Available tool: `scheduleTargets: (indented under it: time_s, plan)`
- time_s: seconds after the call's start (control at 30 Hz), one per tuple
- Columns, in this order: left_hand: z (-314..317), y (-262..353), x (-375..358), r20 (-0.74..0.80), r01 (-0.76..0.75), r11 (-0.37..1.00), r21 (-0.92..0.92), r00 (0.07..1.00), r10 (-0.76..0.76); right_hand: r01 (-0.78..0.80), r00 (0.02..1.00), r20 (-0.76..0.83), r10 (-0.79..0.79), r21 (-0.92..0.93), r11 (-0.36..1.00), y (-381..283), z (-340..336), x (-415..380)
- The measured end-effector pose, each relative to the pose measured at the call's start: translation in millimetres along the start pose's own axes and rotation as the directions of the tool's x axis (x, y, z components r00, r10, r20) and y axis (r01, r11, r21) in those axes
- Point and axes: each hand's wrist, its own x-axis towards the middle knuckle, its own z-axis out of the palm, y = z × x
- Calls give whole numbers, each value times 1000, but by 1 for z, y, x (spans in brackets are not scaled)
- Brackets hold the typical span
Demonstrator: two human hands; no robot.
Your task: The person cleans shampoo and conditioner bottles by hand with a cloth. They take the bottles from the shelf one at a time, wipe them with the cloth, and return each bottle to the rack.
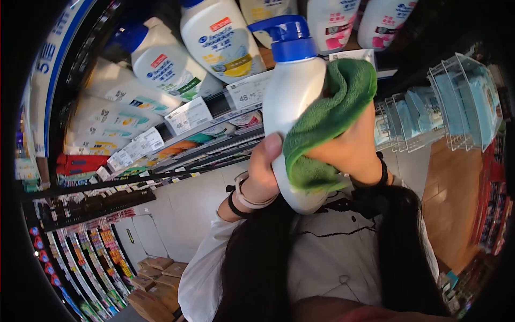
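A white bottle [292, 96] with a blue pump top [292, 40] is tilted in front of my chest. My left hand [263, 166] is closed on the bottle's lower left side, its thumb on the white surface. Against the bottle's right side lies a green cloth [332, 121], which my right hand [351, 147] holds; the cloth hides most of its fingers. Behind the pump top, similar bottles [222, 40] stand on a shelf.
Price tags [189, 115] line the shelf edge. Wire baskets [464, 102] with light-blue packs hang at the right. Cardboard boxes [155, 284] lie on the floor at the lower left, near a rack of colourful packets [94, 257].
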Motion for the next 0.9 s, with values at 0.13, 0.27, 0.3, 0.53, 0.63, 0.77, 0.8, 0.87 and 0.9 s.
scheduleTargets:
  time_s: [0.13, 0.27, 0.3, 0.53, 0.63, 0.77, 0.8, 0.87, 0.9]
  plan:
    - [-7, 6, -3, 95, 110, 993, -47, 990, -105, -390, 899, 82, 430, 596, 702, -3, 8, 9]
    - [0, 2, 0, 142, 20, 958, -286, 990, 22, -498, 761, 147, 631, 757, 424, 8, 5, 7]
    - [0, 2, 1, 125, -10, 961, -275, 991, 46, -514, 753, 154, 639, 743, 428, 4, 7, 8]
    - [-10, 10, 1, -6, 24, 1000, -15, 1000, -24, -389, 920, 222, 325, 633, 669, 2, 1, 13]
    - [-15, 6, 2, 153, 12, 902, -432, 986, 60, -533, 831, 315, 459, 688, 492, 2, -4, 16]
    - [-5, 14, 6, -33, 58, 997, 57, 998, -56, -493, 865, 303, 400, 661, 565, 6, -3, 14]
    - [-5, 14, 7, -55, 79, 987, 136, 996, -72, -459, 887, 287, 363, 638, 618, 6, -2, 14]
    - [-10, 12, 7, -11, 83, 992, 92, 997, -82, -492, 869, 325, 373, 645, 584, 7, -4, 14]
    - [-10, 11, 7, 9, 86, 993, 79, 996, -87, -508, 860, 344, 377, 648, 568, 7, -6, 14]
